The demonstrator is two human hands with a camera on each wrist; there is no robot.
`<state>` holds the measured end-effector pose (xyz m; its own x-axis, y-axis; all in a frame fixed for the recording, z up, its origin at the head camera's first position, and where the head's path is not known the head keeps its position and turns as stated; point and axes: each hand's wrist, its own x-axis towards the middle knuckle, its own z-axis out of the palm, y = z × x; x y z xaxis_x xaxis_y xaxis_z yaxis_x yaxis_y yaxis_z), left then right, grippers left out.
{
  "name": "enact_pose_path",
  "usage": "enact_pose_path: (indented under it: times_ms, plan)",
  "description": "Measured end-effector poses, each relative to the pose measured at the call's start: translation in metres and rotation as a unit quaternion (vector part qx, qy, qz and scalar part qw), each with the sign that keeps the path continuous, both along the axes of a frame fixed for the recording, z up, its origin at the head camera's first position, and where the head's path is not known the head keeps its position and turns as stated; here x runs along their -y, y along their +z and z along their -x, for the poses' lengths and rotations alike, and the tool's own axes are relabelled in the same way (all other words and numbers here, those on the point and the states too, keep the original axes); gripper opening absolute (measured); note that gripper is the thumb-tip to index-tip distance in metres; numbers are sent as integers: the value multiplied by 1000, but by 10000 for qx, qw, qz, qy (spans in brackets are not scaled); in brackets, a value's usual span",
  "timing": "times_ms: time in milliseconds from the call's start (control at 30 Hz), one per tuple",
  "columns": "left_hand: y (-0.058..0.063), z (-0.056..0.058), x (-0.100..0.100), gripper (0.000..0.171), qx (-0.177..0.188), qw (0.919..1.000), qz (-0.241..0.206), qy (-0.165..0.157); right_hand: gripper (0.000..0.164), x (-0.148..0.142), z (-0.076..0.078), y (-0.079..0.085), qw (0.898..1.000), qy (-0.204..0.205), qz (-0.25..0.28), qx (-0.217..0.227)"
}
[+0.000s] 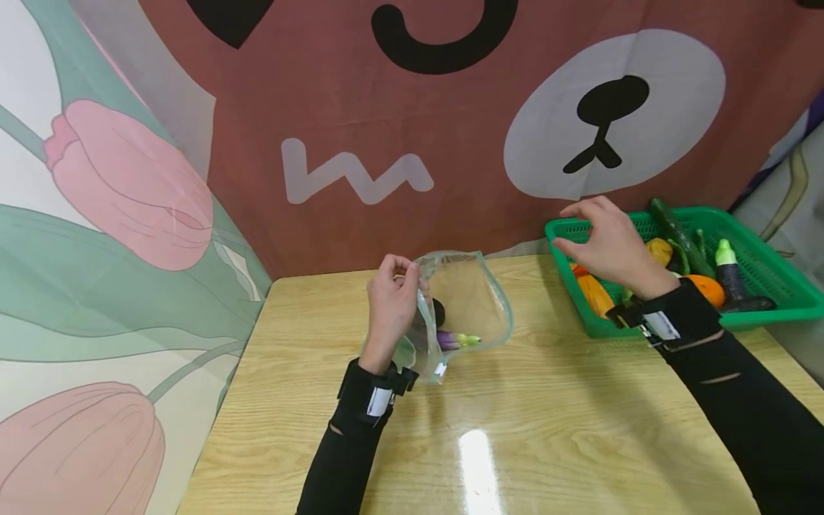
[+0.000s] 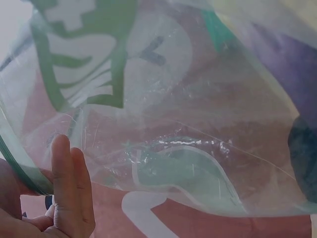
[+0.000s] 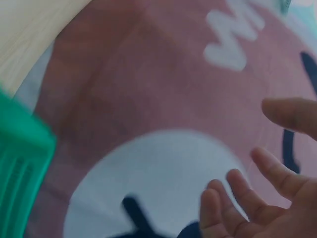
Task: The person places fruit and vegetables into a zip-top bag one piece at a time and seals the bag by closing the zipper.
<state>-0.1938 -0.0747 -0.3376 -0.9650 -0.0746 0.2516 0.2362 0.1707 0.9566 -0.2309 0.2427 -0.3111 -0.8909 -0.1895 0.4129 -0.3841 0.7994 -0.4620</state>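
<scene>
My left hand (image 1: 394,300) pinches the edge of a clear zip bag (image 1: 479,290) above the table's middle. Inside the bag lie a purple and green eggplant-like vegetable (image 1: 450,340) and a dark round thing (image 1: 439,312), partly hidden by the bag's fold. Up close in the left wrist view, the bag (image 2: 163,99) has green printing, and the left fingers (image 2: 63,173) are at its zip edge. Over the near left part of a green basket (image 1: 599,329) hovers my right hand (image 1: 611,247), thumb and fingers spread apart, holding nothing.
Several vegetables fill the basket, among them a cucumber (image 1: 682,236), a dark eggplant (image 1: 728,270) with a pale green top, and an orange round one (image 1: 706,290). A printed cloth (image 1: 360,236) hangs behind the wooden table (image 1: 547,443).
</scene>
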Motion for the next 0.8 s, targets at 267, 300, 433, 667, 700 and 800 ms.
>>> enact_pose_path:
  times_ms: [267,300,433,667,700,800]
  plan:
    - [-1,0,-1,13,-51,10000,-31,-44,67,-62,19,-8,9872,-286,-749,1378]
    - [-1,-1,-1,13,-51,10000,-24,-43,70,-68,22,-11,9833,-284,-935,1533]
    - [-1,-2,-1,13,-38,10000,-27,-52,85,-88,30,-22,9615,-313,-1634,2188]
    - [-1,-1,-2,13,-5,9999,-77,-87,110,-116,31,-49,9233,-167,-2401,2992]
    - [-2,-2,-2,13,12,9999,-95,-88,111,-120,30,-53,9203,-143,-2351,3124]
    - [-3,-2,-2,14,76,9999,-121,-72,113,-130,28,-64,9123,-17,-2076,3530]
